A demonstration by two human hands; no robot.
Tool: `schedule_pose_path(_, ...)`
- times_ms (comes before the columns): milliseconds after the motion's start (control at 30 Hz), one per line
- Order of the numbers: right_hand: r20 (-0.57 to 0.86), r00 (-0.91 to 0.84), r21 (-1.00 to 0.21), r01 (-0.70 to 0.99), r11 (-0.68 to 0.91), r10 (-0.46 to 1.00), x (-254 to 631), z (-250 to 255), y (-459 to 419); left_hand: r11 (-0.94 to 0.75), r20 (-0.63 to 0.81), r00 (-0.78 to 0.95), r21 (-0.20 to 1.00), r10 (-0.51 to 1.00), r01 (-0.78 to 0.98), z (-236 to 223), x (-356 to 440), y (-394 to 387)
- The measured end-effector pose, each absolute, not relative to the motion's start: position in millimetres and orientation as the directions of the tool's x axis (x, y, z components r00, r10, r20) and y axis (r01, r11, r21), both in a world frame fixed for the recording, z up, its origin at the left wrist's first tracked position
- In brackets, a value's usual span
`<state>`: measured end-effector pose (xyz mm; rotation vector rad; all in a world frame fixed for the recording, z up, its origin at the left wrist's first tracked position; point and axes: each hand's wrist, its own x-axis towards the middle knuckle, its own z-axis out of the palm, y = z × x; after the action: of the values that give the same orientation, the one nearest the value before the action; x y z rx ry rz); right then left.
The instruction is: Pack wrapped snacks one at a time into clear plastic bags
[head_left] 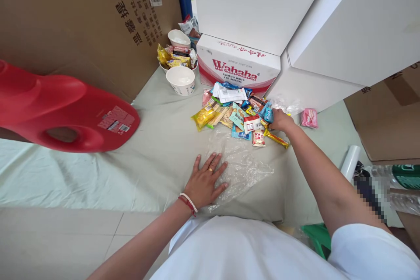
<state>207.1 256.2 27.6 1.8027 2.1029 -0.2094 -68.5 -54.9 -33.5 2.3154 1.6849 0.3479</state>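
Note:
My left hand (208, 179) lies flat with fingers spread on a crumpled clear plastic bag (244, 170). Beyond it a pile of wrapped snacks is heaped on the pale cloth. At the pile's right side my right hand (281, 120) has its fingers curled against a small blue snack packet (268, 113); the fingertips are partly hidden. Just below that hand lies a yellow stick-shaped packet (276, 138). Within the pile are a white packet (231, 94), a light green packet (238, 116) and a yellow packet (204, 117). A pink packet (309, 118) sits apart on the right.
Behind the pile stands a Wahaha water carton (239, 63) under large white boxes (249, 0). White paper bowls (180, 81), one filled with snacks, stand back left. A red detergent jug (72, 109) is at left, before a cardboard box (82, 22). Water bottles (403, 177) lie right.

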Motion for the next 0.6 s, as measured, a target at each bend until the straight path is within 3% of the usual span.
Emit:
schedule_pose_path(133,-0.379,-0.135,0.127,0.972,0.196,0.916,213,33,257,-0.290,0.031,0.299,0.351,0.954,0.890,-33,-69,-55)
schedule_pose_path(433,-0.216,-0.146,0.129,0.976,0.177,0.965,232,30,231,-0.304,0.070,0.299,0.349,0.952,0.886,-34,-69,-56)
schedule_pose_path(600,-0.217,-0.133,0.142,0.976,0.166,0.967,233,32,235,-0.293,0.062,0.291,0.358,0.955,0.887,-32,-69,-56)
